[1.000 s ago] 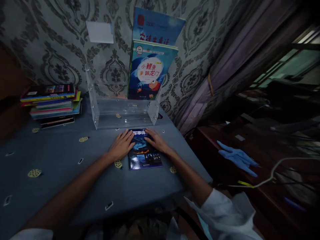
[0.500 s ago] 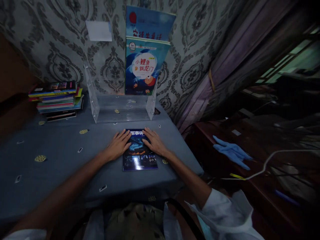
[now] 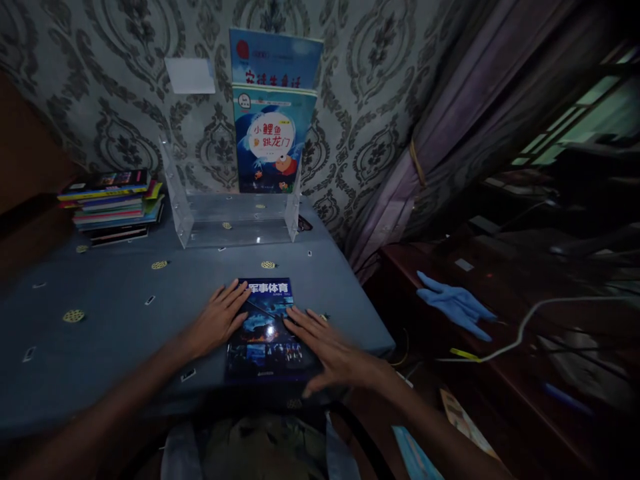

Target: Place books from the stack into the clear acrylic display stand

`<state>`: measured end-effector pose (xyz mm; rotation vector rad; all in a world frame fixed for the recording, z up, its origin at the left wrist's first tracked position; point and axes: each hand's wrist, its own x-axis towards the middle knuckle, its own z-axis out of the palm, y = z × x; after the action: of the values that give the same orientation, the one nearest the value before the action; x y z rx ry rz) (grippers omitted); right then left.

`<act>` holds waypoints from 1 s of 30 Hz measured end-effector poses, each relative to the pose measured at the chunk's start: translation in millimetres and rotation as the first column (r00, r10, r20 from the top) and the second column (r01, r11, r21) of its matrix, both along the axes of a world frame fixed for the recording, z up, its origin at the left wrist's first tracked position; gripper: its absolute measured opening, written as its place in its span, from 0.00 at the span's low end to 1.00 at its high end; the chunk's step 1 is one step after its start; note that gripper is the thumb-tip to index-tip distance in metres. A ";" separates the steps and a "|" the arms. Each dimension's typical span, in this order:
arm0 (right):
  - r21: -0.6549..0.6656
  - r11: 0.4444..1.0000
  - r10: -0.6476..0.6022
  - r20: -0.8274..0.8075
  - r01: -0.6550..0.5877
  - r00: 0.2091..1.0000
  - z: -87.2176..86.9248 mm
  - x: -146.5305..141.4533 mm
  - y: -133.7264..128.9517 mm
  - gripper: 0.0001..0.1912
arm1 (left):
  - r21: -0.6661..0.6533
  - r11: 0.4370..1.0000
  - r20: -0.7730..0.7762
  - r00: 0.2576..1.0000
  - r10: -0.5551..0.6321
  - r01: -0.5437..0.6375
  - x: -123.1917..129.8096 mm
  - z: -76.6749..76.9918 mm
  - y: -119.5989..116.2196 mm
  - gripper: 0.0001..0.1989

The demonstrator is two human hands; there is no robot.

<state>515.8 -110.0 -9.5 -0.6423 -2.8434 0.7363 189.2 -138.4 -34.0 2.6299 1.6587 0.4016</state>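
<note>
A dark blue book [image 3: 265,333] lies face up at the table's front edge, its white title at the top. My left hand [image 3: 220,317] lies spread with its fingertips on the book's upper left side. At the book's right side is my right hand [image 3: 327,347], fingers apart, fingertips on its edge and thumb lower down near the bottom corner. Behind the book stands a clear acrylic rack [image 3: 235,230], holding a teal picture book [image 3: 267,150] with a blue book [image 3: 275,60] behind and above it.
A stack of books [image 3: 117,207] sits at the table's back left. A white card [image 3: 190,75] shows above the rack's left side. On the dark red surface at right lie a blue glove [image 3: 455,303] and a white cable [image 3: 530,327].
The dark blue book has moved toward me, to the table's front edge. My right hand has shifted down and its thumb has spread away. The view has shifted slightly.
</note>
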 end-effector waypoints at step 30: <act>-0.150 0.896 -0.404 -0.668 0.418 0.626 19.5 -53.3 42.1 0.14 | -0.194 0.978 0.655 0.734 0.182 -0.070 -6.9 19.1 5.6 0.25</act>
<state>462.4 -67.9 10.0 -0.7772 -1.9144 0.6736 182.3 -132.8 -14.9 1.8957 1.5158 1.0302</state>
